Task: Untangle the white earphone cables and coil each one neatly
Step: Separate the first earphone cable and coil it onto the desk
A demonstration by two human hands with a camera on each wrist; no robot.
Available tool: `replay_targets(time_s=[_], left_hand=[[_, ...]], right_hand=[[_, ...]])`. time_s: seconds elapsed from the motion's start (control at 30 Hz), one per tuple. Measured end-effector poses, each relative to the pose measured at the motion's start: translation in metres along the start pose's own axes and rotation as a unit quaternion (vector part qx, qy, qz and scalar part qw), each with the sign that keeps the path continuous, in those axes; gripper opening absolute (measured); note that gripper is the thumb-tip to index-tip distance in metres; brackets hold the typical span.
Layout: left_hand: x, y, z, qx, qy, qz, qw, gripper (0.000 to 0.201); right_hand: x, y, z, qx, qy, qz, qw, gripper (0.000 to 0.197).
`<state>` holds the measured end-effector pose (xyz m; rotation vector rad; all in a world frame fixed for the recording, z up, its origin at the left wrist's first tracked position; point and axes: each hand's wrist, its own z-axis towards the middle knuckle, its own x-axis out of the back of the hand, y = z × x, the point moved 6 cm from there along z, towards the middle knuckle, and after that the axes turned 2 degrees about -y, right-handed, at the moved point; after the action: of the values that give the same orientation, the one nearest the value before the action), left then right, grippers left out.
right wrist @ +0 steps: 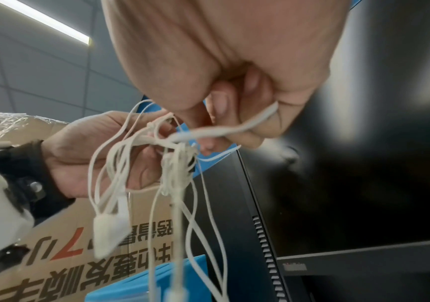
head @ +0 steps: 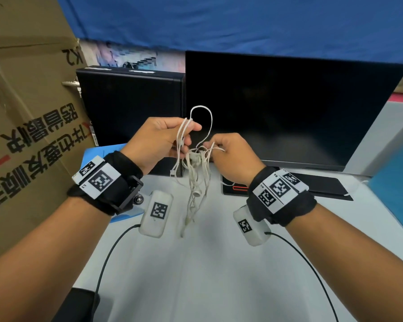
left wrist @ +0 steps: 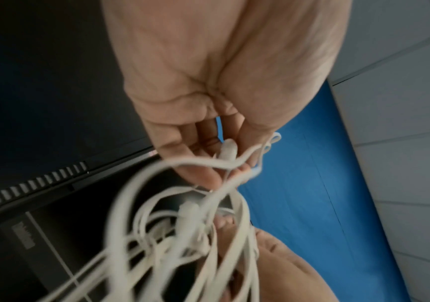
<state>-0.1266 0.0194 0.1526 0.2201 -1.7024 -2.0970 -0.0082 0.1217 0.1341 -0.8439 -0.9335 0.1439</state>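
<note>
A tangle of white earphone cables (head: pixel 196 175) hangs in the air between both hands, above the white table (head: pixel 207 275). My left hand (head: pixel 163 140) pinches several strands high up, and one loop (head: pixel 204 122) arches above it. My right hand (head: pixel 228 149) pinches a strand at the knot's right side. In the left wrist view the cables (left wrist: pixel 182 224) blur close to the camera under the left hand's fingers (left wrist: pixel 203 167). In the right wrist view a strand (right wrist: pixel 234 128) runs across the right hand's fingers (right wrist: pixel 255 130), and plugs (right wrist: pixel 110 226) dangle below.
A black monitor (head: pixel 289 108) stands behind the hands, with a black computer case (head: pixel 130 103) to its left. A large cardboard box (head: pixel 28 126) fills the left side. A black pad (head: pixel 316 184) with red markings lies at the monitor's foot. Blue material (head: pixel 396 194) sits at right.
</note>
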Motion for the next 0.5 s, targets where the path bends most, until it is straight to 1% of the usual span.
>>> replay_targets(time_s=[0.07, 0.17, 0.23, 0.3, 0.37, 0.43, 0.5], left_hand=[[0.01, -0.003, -0.001, 0.008, 0.027, 0.022, 0.999, 0.021], [0.022, -0.009, -0.005, 0.016, 0.048, 0.053, 0.997, 0.021], [0.026, -0.008, -0.009, 0.014, 0.058, 0.041, 0.997, 0.021], [0.033, 0.0, -0.012, -0.007, 0.081, 0.009, 0.997, 0.022], [0.046, 0.015, -0.015, -0.048, 0.114, -0.046, 0.991, 0.024], [0.058, 0.027, -0.017, -0.077, 0.13, -0.096, 0.984, 0.026], [0.063, 0.032, -0.015, -0.086, 0.132, -0.104, 0.982, 0.024]], right_hand=[[0.006, 0.005, 0.001, -0.013, 0.022, -0.024, 0.999, 0.025], [0.018, 0.009, 0.0, -0.017, 0.07, -0.01, 0.997, 0.032], [0.027, 0.01, -0.001, -0.024, 0.107, -0.013, 0.994, 0.03], [0.031, 0.014, -0.003, -0.036, 0.129, -0.054, 0.989, 0.025], [0.029, 0.019, -0.006, -0.042, 0.136, -0.115, 0.983, 0.024], [0.027, 0.024, -0.008, -0.045, 0.136, -0.143, 0.979, 0.025], [0.024, 0.029, -0.007, -0.057, 0.11, -0.155, 0.98, 0.03]])
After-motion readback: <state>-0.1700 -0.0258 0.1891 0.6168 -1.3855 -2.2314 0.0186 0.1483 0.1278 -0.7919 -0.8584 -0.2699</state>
